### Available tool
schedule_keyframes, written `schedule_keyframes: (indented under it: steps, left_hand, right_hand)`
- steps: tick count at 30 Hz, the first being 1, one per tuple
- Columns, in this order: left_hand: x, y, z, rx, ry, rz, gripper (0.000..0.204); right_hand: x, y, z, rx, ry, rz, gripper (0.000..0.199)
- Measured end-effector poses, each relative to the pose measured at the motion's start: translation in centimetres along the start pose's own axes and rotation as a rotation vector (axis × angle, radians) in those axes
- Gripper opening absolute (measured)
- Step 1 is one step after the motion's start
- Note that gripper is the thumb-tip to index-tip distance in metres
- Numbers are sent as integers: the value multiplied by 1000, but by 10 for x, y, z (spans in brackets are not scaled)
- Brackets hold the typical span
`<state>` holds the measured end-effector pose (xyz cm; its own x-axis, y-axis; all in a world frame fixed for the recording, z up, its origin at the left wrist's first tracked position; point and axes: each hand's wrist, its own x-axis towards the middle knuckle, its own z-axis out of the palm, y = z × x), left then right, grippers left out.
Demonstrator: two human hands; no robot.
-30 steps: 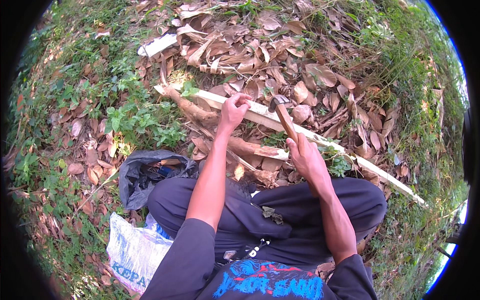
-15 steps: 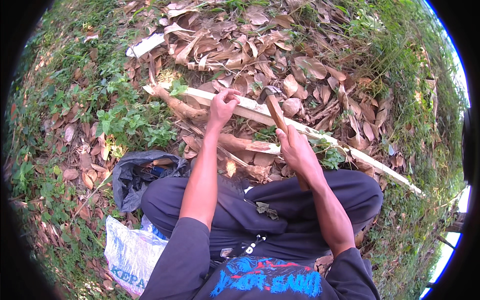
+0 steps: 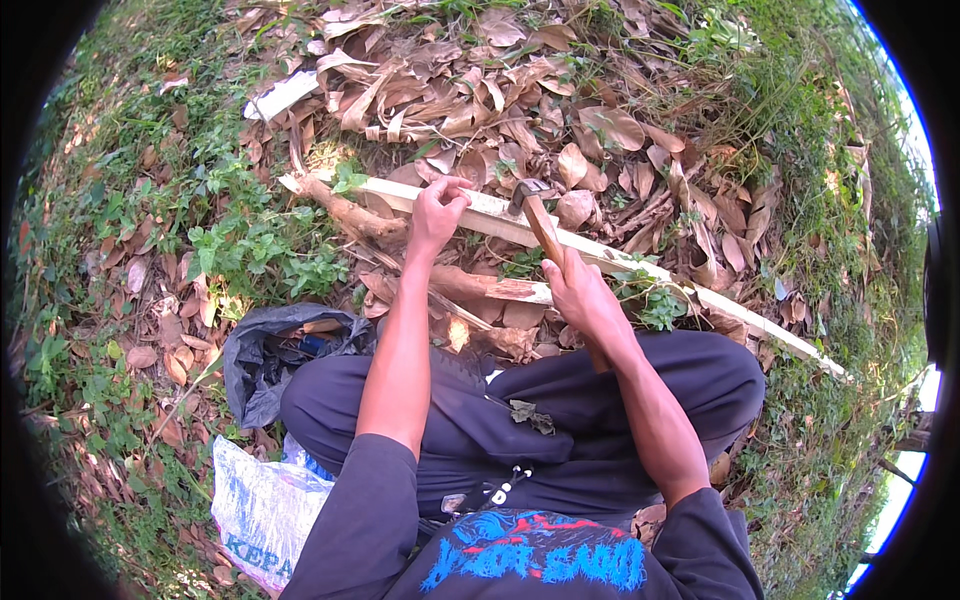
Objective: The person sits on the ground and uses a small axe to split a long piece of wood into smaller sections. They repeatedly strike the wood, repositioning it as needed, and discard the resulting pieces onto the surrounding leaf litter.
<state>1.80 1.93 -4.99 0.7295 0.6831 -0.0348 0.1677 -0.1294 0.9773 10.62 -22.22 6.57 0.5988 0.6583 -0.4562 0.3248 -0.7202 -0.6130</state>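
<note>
A long pale wooden strip (image 3: 620,262) lies slantwise in front of my crossed legs, from the far left to the near right. My right hand (image 3: 582,298) is wrapped round the wooden handle of a hammer (image 3: 545,228). Its dark metal head is over the strip, but I cannot tell whether it touches. Left of the head, my left hand (image 3: 437,212) rests at the strip with fingers and thumb curled together. Whatever those fingers hold, if anything, is too small to make out. Beneath the strip lie a thick branch (image 3: 372,218) and another piece of branch (image 3: 468,284).
A black plastic bag (image 3: 262,345) with things inside stands open by my left knee. Nearer me lies a white printed sack (image 3: 262,500). A pale wood scrap (image 3: 282,96) sits at the far left. Dry leaves (image 3: 610,128) and green plants cover the ground.
The hammer head has shifted slightly left and toward me, with my right hand moving a little left too. My left hand stays at the strip, its fingers still curled.
</note>
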Motion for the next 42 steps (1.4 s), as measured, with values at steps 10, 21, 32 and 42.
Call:
schedule_keyframes:
  steps: [10,21,32,42]
  left_hand:
    - [-2,14,4,202,-15,-35,26]
    - [-17,24,13,763,-194,218,55]
    - [-16,23,14,763,-188,211,54]
    - [-16,24,13,761,-173,204,54]
  right_hand:
    - [1,5,2,-2,1,-16,39]
    - [1,-3,0,25,-9,-3,36]
    - [0,-1,3,20,10,-12,36]
    - [-1,0,-2,30,75,-148,36]
